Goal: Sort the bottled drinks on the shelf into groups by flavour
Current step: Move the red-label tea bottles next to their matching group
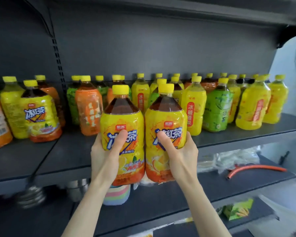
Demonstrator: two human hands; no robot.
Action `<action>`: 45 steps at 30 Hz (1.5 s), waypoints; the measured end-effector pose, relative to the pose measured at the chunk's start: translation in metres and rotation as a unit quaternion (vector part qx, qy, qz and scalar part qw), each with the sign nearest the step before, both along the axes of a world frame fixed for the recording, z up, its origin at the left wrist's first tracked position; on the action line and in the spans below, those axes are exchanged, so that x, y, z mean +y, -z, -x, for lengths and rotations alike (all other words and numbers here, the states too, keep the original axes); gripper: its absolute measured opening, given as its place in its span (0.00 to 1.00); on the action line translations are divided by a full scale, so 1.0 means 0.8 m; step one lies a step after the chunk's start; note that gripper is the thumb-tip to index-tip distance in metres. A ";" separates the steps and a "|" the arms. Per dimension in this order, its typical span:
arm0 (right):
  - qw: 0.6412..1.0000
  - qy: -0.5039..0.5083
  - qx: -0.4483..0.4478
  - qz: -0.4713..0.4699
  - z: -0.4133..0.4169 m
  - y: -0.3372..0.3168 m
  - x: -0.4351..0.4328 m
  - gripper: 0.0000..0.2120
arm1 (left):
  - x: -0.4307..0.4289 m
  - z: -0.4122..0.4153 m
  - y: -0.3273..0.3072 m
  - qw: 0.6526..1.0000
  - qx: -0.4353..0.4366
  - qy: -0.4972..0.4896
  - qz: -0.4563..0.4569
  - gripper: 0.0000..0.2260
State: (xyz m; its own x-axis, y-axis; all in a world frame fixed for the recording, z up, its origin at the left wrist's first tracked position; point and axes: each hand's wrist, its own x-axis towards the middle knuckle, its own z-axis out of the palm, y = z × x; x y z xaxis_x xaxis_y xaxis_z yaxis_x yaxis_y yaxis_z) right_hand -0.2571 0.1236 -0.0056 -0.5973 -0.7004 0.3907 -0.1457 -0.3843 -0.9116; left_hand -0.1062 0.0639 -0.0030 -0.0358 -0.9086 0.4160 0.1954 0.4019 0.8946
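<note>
My left hand [106, 153] grips one iced black tea bottle [125, 120] with a yellow and orange label and a yellow cap. My right hand [179, 151] grips a second iced black tea bottle [167, 117] of the same kind. Both bottles are upright, side by side, held in front of the dark shelf [72, 156]. A third bottle of that flavour [39, 113] stands at the left on the shelf. Orange bottles [88, 108], green bottles [217, 110] and plain yellow bottles [253, 106] stand mixed in rows behind.
The shelf board above [178, 12] hangs over the bottle caps. On the lower shelf lie an orange hose [256, 168], plastic bags [229, 159], a stack of coloured sponges [116, 195] and metal items [31, 195]. A green snack packet [237, 211] lies lower right.
</note>
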 end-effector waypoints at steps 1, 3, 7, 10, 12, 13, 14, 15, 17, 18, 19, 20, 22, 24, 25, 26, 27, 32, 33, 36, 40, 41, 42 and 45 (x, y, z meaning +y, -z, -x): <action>1.000 0.009 0.006 -0.003 0.022 -0.001 0.023 0.27 | 0.019 0.023 0.002 1.000 0.004 0.013 -0.004 0.25; 0.999 0.030 0.015 -0.016 0.069 -0.002 0.069 0.27 | 0.055 0.073 0.006 0.999 0.011 0.044 -0.014 0.26; 0.995 0.094 0.011 -0.027 0.165 0.004 0.157 0.29 | 0.122 0.178 0.015 0.994 0.005 0.104 -0.026 0.27; 0.991 0.128 -0.003 -0.028 0.227 0.007 0.212 0.30 | 0.163 0.249 0.015 0.988 -0.008 0.153 -0.033 0.25; 0.988 0.154 -0.011 -0.025 0.267 0.003 0.239 0.31 | 0.183 0.294 0.009 0.982 -0.011 0.186 -0.033 0.24; 0.986 0.167 -0.012 -0.024 0.288 0.001 0.250 0.31 | 0.190 0.317 0.006 0.979 -0.011 0.199 -0.031 0.23; 0.984 0.178 -0.012 -0.022 0.308 -0.002 0.259 0.31 | 0.197 0.339 0.002 0.977 -0.010 0.213 -0.027 0.22; 0.982 0.188 -0.014 -0.017 0.327 -0.004 0.266 0.31 | 0.202 0.362 -0.002 0.974 -0.009 0.226 -0.021 0.20; 0.978 0.209 -0.016 -0.011 0.367 -0.007 0.278 0.30 | 0.210 0.407 -0.007 0.970 -0.009 0.244 -0.011 0.19; 0.975 0.221 -0.014 -0.009 0.388 -0.008 0.282 0.30 | 0.212 0.429 -0.010 0.968 -0.009 0.250 -0.004 0.19; 0.973 0.232 -0.012 -0.005 0.409 -0.008 0.285 0.30 | 0.211 0.452 -0.010 0.967 -0.010 0.255 0.003 0.21; 0.970 0.241 -0.010 -0.003 0.430 -0.008 0.287 0.30 | 0.210 0.475 -0.010 0.966 -0.010 0.259 0.007 0.22; 0.967 0.254 -0.010 0.002 0.473 -0.009 0.288 0.31 | 0.206 0.523 -0.007 0.963 -0.002 0.270 0.008 0.26; 0.965 0.262 -0.006 0.007 0.518 -0.008 0.285 0.31 | 0.203 0.570 -0.005 0.959 0.013 0.283 0.010 0.28; 0.964 0.267 0.000 0.006 0.542 -0.009 0.283 0.31 | 0.201 0.595 -0.006 0.958 0.017 0.287 0.010 0.27; 0.962 0.271 0.006 0.003 0.567 -0.011 0.280 0.31 | 0.198 0.620 -0.009 0.957 0.017 0.291 0.010 0.24; 0.961 0.275 0.012 -0.002 0.592 -0.015 0.276 0.30 | 0.193 0.645 -0.013 0.957 0.015 0.289 0.007 0.20; 0.957 0.287 0.029 -0.012 0.707 -0.019 0.268 0.29 | 0.186 0.761 -0.024 0.963 0.006 0.270 0.003 0.11; 0.957 0.288 0.029 -0.016 0.728 -0.016 0.268 0.29 | 0.185 0.783 -0.021 0.963 0.008 0.271 0.005 0.10; 0.957 0.289 0.026 -0.018 0.791 -0.010 0.268 0.29 | 0.183 0.845 -0.017 0.960 0.003 0.280 0.013 0.15; 0.963 0.267 0.023 -0.026 0.877 -0.012 0.259 0.29 | 0.182 0.925 -0.014 0.966 0.003 0.257 0.019 0.28; 0.965 0.258 0.026 -0.030 0.896 -0.011 0.258 0.29 | 0.185 0.941 -0.011 0.971 0.006 0.238 0.024 0.29; 0.968 0.247 0.031 -0.031 0.914 -0.010 0.257 0.28 | 0.187 0.956 -0.007 0.975 0.010 0.220 0.026 0.29; 0.975 0.215 0.037 -0.037 0.965 -0.012 0.250 0.28 | 0.186 0.996 -0.001 0.984 0.007 0.177 0.018 0.27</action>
